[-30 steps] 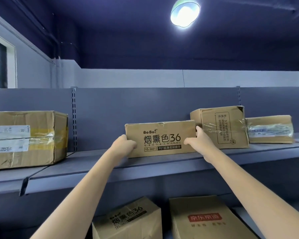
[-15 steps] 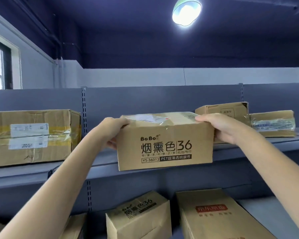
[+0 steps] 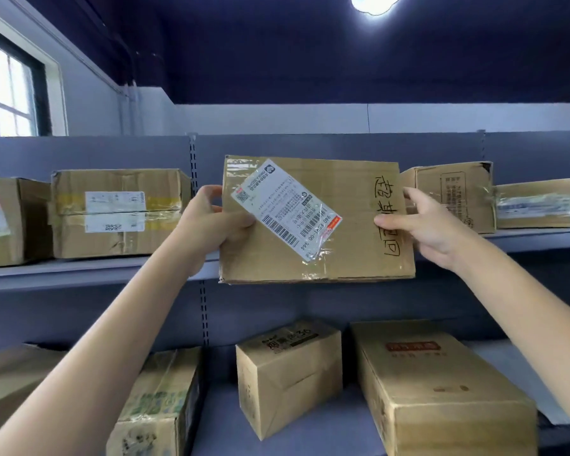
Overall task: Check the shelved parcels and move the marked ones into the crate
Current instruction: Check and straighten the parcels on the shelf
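I hold a brown cardboard parcel (image 3: 349, 225) in front of the upper shelf (image 3: 89, 271), tilted so its top face is turned toward me. That face carries a taped white shipping label set at a slant and black handwritten characters along its right side. My left hand (image 3: 211, 225) grips the parcel's left edge, thumb on the face. My right hand (image 3: 425, 222) grips the right edge, thumb over the handwriting. No crate is in view.
Other parcels stand on the upper shelf: two taped boxes at left (image 3: 116, 212), two at right (image 3: 454, 195). The lower shelf (image 3: 326, 426) holds several boxes, among them a small one (image 3: 287, 373) and a larger one (image 3: 441, 390). A window is at upper left.
The parcel has come off the shelf toward me and tipped forward. Its printed front face has given way to the labelled, handwritten top face. Both hands moved from its lower sides to its side edges.
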Available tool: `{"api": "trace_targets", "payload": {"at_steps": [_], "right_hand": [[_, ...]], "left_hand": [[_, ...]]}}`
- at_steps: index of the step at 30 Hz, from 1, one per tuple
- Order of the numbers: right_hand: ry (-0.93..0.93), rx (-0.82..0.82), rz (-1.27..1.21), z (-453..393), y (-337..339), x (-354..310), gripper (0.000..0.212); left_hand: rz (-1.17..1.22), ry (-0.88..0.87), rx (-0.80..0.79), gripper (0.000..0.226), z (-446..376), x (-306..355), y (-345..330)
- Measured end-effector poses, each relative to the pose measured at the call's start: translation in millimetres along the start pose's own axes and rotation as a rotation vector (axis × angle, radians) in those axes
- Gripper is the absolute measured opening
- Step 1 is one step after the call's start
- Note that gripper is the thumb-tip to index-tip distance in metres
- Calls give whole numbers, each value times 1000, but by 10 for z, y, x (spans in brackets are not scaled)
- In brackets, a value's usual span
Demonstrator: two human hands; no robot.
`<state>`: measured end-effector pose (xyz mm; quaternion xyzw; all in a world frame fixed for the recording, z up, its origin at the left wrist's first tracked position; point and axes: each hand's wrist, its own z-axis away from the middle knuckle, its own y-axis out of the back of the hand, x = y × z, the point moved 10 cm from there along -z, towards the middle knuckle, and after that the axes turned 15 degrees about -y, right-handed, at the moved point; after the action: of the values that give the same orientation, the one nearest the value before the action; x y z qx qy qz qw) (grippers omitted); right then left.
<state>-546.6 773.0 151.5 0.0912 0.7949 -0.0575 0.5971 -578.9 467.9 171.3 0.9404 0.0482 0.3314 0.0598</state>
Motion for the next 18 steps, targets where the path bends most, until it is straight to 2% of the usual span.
{"api": "trace_targets", "payload": {"at_steps": [4, 8, 10, 13, 18], "right_hand": [[51, 18, -46, 76, -95, 44, 62], [78, 49, -67, 109, -140, 144, 51], [83, 27, -95, 121, -146, 201, 47], [92, 12, -113, 125, -130, 232, 46], [134, -47, -71, 150, -164, 206, 36]], "left_hand": [[7, 33, 7, 58, 90, -136, 138], [-34, 26, 23, 89, 116, -209, 294], [-197, -78, 2, 98, 107, -114, 337], [-587, -246, -52, 100, 80, 126, 297], [-882, -351, -290, 102, 26, 293, 2]]}}
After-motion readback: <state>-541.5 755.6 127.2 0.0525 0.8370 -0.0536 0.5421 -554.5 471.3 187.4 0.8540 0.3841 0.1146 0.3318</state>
